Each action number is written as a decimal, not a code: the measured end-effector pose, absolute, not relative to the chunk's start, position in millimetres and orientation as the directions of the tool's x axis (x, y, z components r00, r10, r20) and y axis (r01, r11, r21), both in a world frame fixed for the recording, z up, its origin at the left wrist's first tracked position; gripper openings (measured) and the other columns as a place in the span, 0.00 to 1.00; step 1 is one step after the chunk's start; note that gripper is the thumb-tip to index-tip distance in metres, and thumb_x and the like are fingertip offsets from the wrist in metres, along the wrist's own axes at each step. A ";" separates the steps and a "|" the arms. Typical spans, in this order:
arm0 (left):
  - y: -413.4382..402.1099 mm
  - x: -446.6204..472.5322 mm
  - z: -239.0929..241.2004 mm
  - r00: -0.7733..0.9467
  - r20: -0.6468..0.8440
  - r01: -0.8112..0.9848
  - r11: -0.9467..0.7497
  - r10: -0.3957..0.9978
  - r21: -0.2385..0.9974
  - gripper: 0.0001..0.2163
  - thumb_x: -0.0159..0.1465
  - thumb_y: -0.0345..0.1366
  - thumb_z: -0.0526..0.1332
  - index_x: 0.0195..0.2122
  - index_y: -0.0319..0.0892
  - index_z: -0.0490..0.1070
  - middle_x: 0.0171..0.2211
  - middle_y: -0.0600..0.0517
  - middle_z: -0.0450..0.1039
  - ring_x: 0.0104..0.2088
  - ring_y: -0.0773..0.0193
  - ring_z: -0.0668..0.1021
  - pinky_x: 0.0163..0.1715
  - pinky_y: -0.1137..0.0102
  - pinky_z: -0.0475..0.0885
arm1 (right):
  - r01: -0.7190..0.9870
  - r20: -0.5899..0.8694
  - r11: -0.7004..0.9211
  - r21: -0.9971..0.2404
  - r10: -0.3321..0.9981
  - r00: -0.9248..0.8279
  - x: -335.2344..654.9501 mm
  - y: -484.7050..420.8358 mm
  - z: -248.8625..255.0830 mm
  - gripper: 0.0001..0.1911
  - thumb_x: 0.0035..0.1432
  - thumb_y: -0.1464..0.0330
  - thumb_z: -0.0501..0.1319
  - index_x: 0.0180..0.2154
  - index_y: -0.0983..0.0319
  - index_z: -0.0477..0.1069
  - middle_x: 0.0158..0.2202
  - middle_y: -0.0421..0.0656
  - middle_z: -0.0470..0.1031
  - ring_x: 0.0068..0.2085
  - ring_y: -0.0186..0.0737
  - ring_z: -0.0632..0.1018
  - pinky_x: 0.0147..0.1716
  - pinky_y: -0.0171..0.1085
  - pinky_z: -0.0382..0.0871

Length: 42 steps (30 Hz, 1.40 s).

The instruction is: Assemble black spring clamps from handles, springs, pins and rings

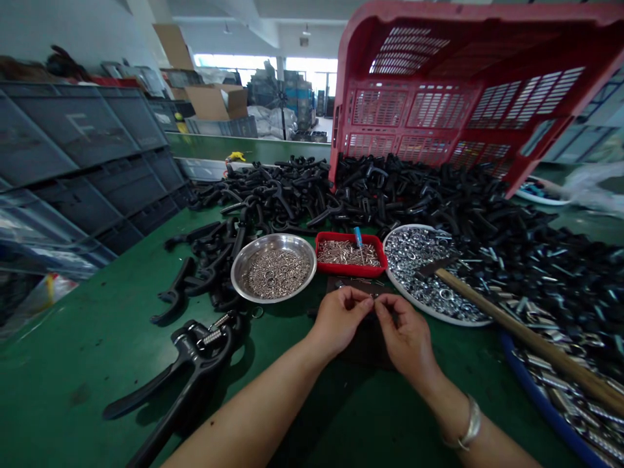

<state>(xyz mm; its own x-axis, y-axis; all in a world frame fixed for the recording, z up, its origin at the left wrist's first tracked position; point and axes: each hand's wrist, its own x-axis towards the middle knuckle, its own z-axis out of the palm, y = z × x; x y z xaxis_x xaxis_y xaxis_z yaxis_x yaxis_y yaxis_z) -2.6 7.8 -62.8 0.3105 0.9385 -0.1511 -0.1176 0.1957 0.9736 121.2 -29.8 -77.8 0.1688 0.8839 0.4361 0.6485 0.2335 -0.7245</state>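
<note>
The grip of the left hand and of the right hand is narrow: the fingertips meet and seem to pinch one small piece, mostly hidden, above a dark plate on the green counter. I judge the step in hand is fine fitting or sorting; the next move calls for steady fingertips. Just beyond stand a red tray of pins and a steel bowl.

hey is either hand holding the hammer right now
No, the hammer lies across the white tray, apart from the left hand and right hand.
</note>
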 end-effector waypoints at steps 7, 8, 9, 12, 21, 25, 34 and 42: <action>11.7 -5.0 -66.4 0.326 -0.259 -0.209 0.336 0.909 0.918 0.02 0.53 0.29 0.61 0.28 0.36 0.68 0.25 0.54 0.70 0.27 0.72 0.71 0.32 0.75 0.65 | 0.695 0.459 0.354 -0.626 0.888 -0.039 124.5 -25.8 -73.0 0.07 0.56 0.66 0.55 0.35 0.61 0.68 0.32 0.44 0.71 0.35 0.39 0.74 0.34 0.37 0.69; 11.6 -5.4 -66.1 0.328 -0.261 -0.226 0.344 0.908 0.911 0.03 0.53 0.29 0.61 0.27 0.37 0.68 0.24 0.54 0.70 0.26 0.72 0.71 0.31 0.75 0.65 | 0.674 0.432 0.347 -0.653 0.901 -0.045 125.8 -25.8 -71.9 0.07 0.56 0.66 0.55 0.35 0.61 0.68 0.32 0.43 0.71 0.34 0.38 0.74 0.33 0.37 0.69; 11.4 -5.7 -65.7 0.336 -0.257 -0.235 0.345 0.906 0.909 0.03 0.53 0.30 0.61 0.27 0.36 0.67 0.24 0.55 0.70 0.26 0.73 0.71 0.31 0.75 0.65 | 0.652 0.410 0.338 -0.679 0.911 -0.045 127.1 -25.9 -71.2 0.07 0.55 0.65 0.56 0.35 0.60 0.69 0.31 0.43 0.71 0.33 0.38 0.74 0.32 0.36 0.70; 10.8 -6.7 -65.0 0.370 -0.222 -0.222 0.317 0.902 0.922 0.04 0.52 0.30 0.62 0.26 0.36 0.68 0.24 0.55 0.70 0.25 0.73 0.70 0.31 0.75 0.65 | 0.583 0.389 0.328 -0.743 0.921 -0.024 130.9 -25.5 -70.8 0.06 0.54 0.65 0.57 0.32 0.60 0.70 0.30 0.41 0.72 0.32 0.37 0.74 0.32 0.36 0.70; 24.1 -27.0 -51.6 0.268 0.071 0.298 -0.153 0.961 0.942 0.07 0.56 0.31 0.59 0.36 0.40 0.71 0.34 0.51 0.74 0.35 0.65 0.74 0.38 0.70 0.67 | 0.710 0.455 0.318 -0.629 0.891 0.004 133.1 -20.5 -77.6 0.08 0.56 0.65 0.55 0.32 0.61 0.70 0.31 0.43 0.74 0.34 0.39 0.74 0.34 0.37 0.68; 27.4 -35.3 -49.8 0.231 0.109 0.718 -0.245 0.967 0.652 0.08 0.60 0.37 0.55 0.37 0.46 0.72 0.35 0.52 0.75 0.36 0.61 0.74 0.37 0.68 0.66 | 0.882 0.459 0.339 -0.329 0.873 -0.164 128.6 -20.2 -83.7 0.09 0.57 0.67 0.53 0.33 0.61 0.70 0.32 0.45 0.73 0.36 0.42 0.73 0.37 0.39 0.66; 28.3 -34.7 -63.4 0.324 0.108 0.845 -0.339 0.940 0.414 0.08 0.61 0.37 0.54 0.38 0.46 0.71 0.36 0.51 0.73 0.37 0.61 0.74 0.34 0.69 0.65 | 0.961 0.407 0.255 -0.106 0.893 -0.192 115.9 -12.8 -79.8 0.08 0.57 0.70 0.52 0.34 0.62 0.70 0.32 0.47 0.73 0.35 0.44 0.72 0.33 0.39 0.65; 27.9 -38.5 -59.0 0.366 0.116 0.857 -0.383 0.923 0.345 0.09 0.61 0.36 0.53 0.38 0.44 0.70 0.35 0.48 0.74 0.35 0.57 0.75 0.33 0.66 0.67 | 0.955 0.372 0.223 0.193 0.884 -0.282 102.6 -18.6 -71.8 0.10 0.54 0.77 0.50 0.32 0.63 0.69 0.29 0.50 0.70 0.35 0.47 0.70 0.30 0.39 0.64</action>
